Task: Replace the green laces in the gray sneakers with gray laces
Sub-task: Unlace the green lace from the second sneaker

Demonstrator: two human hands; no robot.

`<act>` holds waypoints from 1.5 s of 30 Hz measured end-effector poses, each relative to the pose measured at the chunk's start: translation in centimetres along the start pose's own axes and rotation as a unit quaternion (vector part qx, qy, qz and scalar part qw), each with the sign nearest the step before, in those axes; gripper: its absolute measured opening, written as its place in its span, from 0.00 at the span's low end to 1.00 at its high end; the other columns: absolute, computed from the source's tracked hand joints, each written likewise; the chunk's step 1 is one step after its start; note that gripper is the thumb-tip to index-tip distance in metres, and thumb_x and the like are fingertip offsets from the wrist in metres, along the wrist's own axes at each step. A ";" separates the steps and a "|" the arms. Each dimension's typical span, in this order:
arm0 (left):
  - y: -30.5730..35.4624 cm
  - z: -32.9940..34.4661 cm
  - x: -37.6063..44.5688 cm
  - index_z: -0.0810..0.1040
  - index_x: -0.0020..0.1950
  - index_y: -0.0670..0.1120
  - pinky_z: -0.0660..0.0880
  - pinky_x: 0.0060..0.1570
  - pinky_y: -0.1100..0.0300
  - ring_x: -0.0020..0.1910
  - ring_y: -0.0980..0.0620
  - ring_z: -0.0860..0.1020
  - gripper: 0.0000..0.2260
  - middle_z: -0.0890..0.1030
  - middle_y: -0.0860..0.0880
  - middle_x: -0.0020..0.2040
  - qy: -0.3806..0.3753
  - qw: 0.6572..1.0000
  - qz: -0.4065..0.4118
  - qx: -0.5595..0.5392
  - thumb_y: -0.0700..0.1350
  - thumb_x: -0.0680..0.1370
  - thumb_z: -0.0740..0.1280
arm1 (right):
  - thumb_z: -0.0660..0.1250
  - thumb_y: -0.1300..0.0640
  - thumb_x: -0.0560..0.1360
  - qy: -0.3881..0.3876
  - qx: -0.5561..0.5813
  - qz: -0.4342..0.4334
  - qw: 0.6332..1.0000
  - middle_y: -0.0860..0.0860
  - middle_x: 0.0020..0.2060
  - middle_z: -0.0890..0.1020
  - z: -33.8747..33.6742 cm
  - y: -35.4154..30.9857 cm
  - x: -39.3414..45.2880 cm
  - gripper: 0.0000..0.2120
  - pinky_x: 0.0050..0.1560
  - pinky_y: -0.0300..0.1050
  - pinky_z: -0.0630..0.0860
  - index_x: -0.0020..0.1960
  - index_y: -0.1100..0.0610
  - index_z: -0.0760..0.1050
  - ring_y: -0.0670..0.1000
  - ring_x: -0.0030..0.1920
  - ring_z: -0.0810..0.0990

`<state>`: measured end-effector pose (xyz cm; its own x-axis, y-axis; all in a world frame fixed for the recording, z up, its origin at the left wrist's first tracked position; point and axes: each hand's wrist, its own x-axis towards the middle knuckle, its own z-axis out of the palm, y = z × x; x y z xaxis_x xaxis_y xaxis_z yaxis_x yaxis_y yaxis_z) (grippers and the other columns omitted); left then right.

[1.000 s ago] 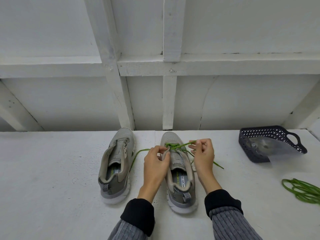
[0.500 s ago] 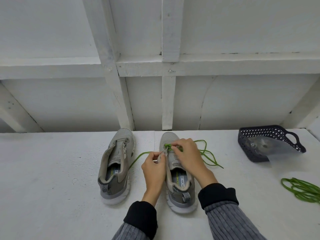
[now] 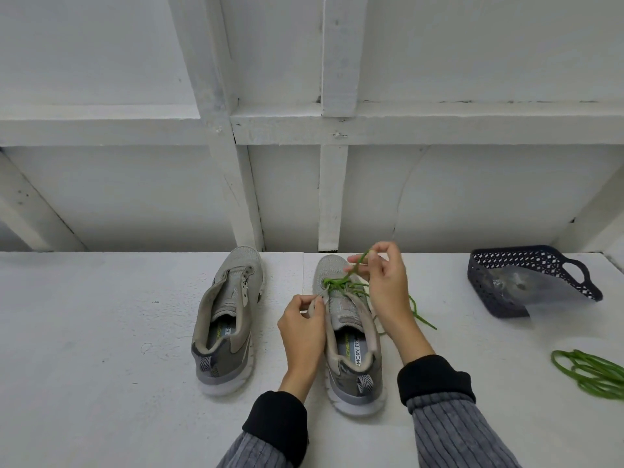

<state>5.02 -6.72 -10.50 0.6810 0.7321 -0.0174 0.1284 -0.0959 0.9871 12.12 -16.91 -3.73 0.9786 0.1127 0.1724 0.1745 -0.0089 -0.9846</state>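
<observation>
Gray sneakers (image 3: 349,336), two; green laces (image 3: 341,283), two

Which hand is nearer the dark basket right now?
Right. The right hand pinches the green lace over the toe of the right sneaker, on the side toward the dark basket. The left hand holds that sneaker's far edge.

A single head-worn wide-angle camera looks forward and down from the near edge of the white bench (image 3: 101,332), close above the person's forearms. It faces the bench's far edge and the white panelled wall (image 3: 439,197) behind, lines bowing toward the frame's sides. No second view shares the scene.
</observation>
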 end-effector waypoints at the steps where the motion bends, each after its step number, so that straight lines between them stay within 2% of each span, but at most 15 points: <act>1: 0.0 0.0 0.0 0.81 0.43 0.48 0.69 0.38 0.75 0.40 0.64 0.77 0.04 0.82 0.54 0.40 0.001 1.000 -0.001 0.001 0.42 0.77 0.69 | 0.55 0.57 0.83 -0.004 0.004 -0.010 1.000 0.51 0.35 0.80 -0.3 -0.5 0.1 0.06 0.36 0.40 0.78 0.48 0.51 0.67 0.46 0.33 0.79; 4: 0.0 0.1 0.0 0.81 0.43 0.48 0.69 0.39 0.75 0.41 0.61 0.78 0.03 0.82 0.55 0.41 0.003 1.000 -0.005 0.003 0.43 0.77 0.69 | 0.58 0.55 0.82 -0.047 -0.171 -0.051 0.983 0.50 0.29 0.73 -0.8 -0.3 0.6 0.05 0.30 0.42 0.67 0.49 0.49 0.70 0.43 0.27 0.68; 6: 0.0 0.1 0.0 0.81 0.43 0.48 0.69 0.40 0.75 0.42 0.62 0.78 0.04 0.82 0.55 0.42 0.000 1.000 -0.006 0.000 0.42 0.77 0.69 | 0.60 0.49 0.80 -0.131 -0.342 -0.053 0.929 0.49 0.38 0.80 -0.6 0.6 0.5 0.06 0.37 0.42 0.71 0.55 0.46 0.74 0.46 0.36 0.77; 8: 0.1 0.0 -0.1 0.81 0.44 0.48 0.69 0.40 0.76 0.42 0.63 0.77 0.04 0.83 0.54 0.42 -0.004 1.000 -0.004 -0.003 0.42 0.77 0.69 | 0.62 0.44 0.78 -0.192 -0.484 -0.053 0.852 0.48 0.51 0.81 -0.2 1.8 0.1 0.12 0.46 0.44 0.72 0.59 0.44 0.77 0.52 0.51 0.79; 10: 0.1 0.0 -0.1 0.81 0.44 0.48 0.69 0.41 0.75 0.43 0.63 0.77 0.03 0.83 0.54 0.42 -0.005 1.000 -0.002 -0.002 0.42 0.77 0.69 | 0.62 0.45 0.78 -0.186 -0.529 -0.067 0.825 0.48 0.53 0.79 0.3 2.1 -0.3 0.11 0.44 0.43 0.67 0.57 0.46 0.79 0.53 0.54 0.78; 14: 0.2 0.0 -0.1 0.81 0.43 0.47 0.70 0.40 0.74 0.41 0.63 0.77 0.04 0.82 0.53 0.41 -0.004 1.000 -0.003 0.000 0.42 0.77 0.69 | 0.60 0.51 0.80 -0.114 -0.470 -0.055 0.874 0.46 0.45 0.74 -0.2 2.2 0.0 0.08 0.42 0.43 0.65 0.50 0.52 0.77 0.51 0.47 0.76; 16: 0.1 0.0 -0.1 0.81 0.43 0.47 0.70 0.39 0.74 0.41 0.63 0.77 0.04 0.82 0.53 0.41 -0.003 1.000 -0.002 0.000 0.42 0.77 0.69 | 0.60 0.54 0.79 -0.040 -0.427 -0.045 0.902 0.47 0.43 0.74 -1.2 2.0 0.3 0.07 0.41 0.44 0.65 0.47 0.53 0.75 0.50 0.42 0.74; 19: 0.2 0.0 -0.2 0.81 0.43 0.48 0.70 0.38 0.74 0.40 0.61 0.78 0.04 0.82 0.53 0.40 -0.002 1.000 -0.001 0.001 0.42 0.77 0.69 | 0.60 0.58 0.78 0.057 -0.407 -0.037 0.911 0.48 0.43 0.76 -2.9 2.3 0.7 0.05 0.38 0.44 0.66 0.45 0.55 0.73 0.51 0.40 0.74; 23: 0.4 0.1 -0.1 0.81 0.43 0.48 0.70 0.37 0.74 0.39 0.60 0.78 0.04 0.82 0.54 0.40 -0.003 1.000 -0.005 0.004 0.42 0.77 0.69 | 0.61 0.59 0.79 0.009 -0.444 0.035 0.895 0.54 0.48 0.79 -4.6 4.6 0.8 0.08 0.45 0.49 0.74 0.54 0.59 0.77 0.55 0.49 0.76; 26: 0.6 0.2 0.0 0.82 0.43 0.48 0.70 0.37 0.74 0.36 0.63 0.77 0.04 0.83 0.54 0.39 0.004 1.000 -0.009 -0.003 0.42 0.76 0.70 | 0.62 0.58 0.79 0.001 -0.420 0.021 0.907 0.54 0.51 0.80 -4.5 5.0 0.0 0.12 0.54 0.49 0.70 0.60 0.59 0.76 0.55 0.55 0.73; 29: 0.7 0.4 -0.2 0.83 0.44 0.48 0.70 0.39 0.75 0.39 0.62 0.78 0.03 0.83 0.54 0.39 0.007 1.000 0.000 -0.003 0.42 0.77 0.70 | 0.62 0.52 0.79 -0.013 -0.332 -0.015 0.943 0.49 0.46 0.79 -2.9 3.6 -0.9 0.09 0.48 0.45 0.70 0.52 0.55 0.77 0.50 0.51 0.75; 33: 0.9 0.4 -0.1 0.82 0.45 0.47 0.70 0.41 0.75 0.41 0.61 0.79 0.02 0.83 0.53 0.40 0.009 1.000 0.010 -0.002 0.42 0.76 0.69 | 0.65 0.42 0.75 -0.088 -0.358 0.018 0.929 0.47 0.44 0.77 -1.2 3.3 -1.8 0.14 0.45 0.44 0.74 0.49 0.53 0.75 0.47 0.45 0.76; 38: 1.7 0.3 0.6 0.80 0.48 0.50 0.75 0.46 0.61 0.46 0.56 0.79 0.03 0.81 0.54 0.46 -0.047 0.996 0.041 0.062 0.43 0.77 0.68 | 0.65 0.55 0.78 -0.002 -0.302 0.040 0.953 0.52 0.32 0.78 -1.2 4.5 -2.3 0.11 0.30 0.34 0.65 0.39 0.59 0.75 0.50 0.34 0.74; 41: 2.9 0.5 1.4 0.77 0.57 0.49 0.73 0.55 0.55 0.56 0.53 0.73 0.09 0.77 0.53 0.56 -0.123 0.964 0.127 0.200 0.44 0.77 0.67 | 0.64 0.59 0.78 0.076 -0.211 0.102 0.969 0.54 0.30 0.77 -0.7 4.9 -2.4 0.14 0.31 0.38 0.66 0.34 0.63 0.74 0.48 0.32 0.70; 45: 4.9 1.5 2.1 0.75 0.65 0.51 0.65 0.61 0.53 0.64 0.48 0.68 0.14 0.78 0.52 0.61 -0.202 0.874 0.229 0.379 0.46 0.79 0.63 | 0.65 0.60 0.77 0.110 -0.166 0.120 0.973 0.59 0.28 0.74 -0.5 5.1 -2.4 0.15 0.31 0.43 0.63 0.35 0.69 0.75 0.49 0.31 0.68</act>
<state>8.13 -6.63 -5.94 0.9652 0.2174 0.1456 0.1126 -0.8474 0.5189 10.73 -17.69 -9.16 0.9888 -0.1475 -0.0229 -0.0715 -0.3335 -0.9400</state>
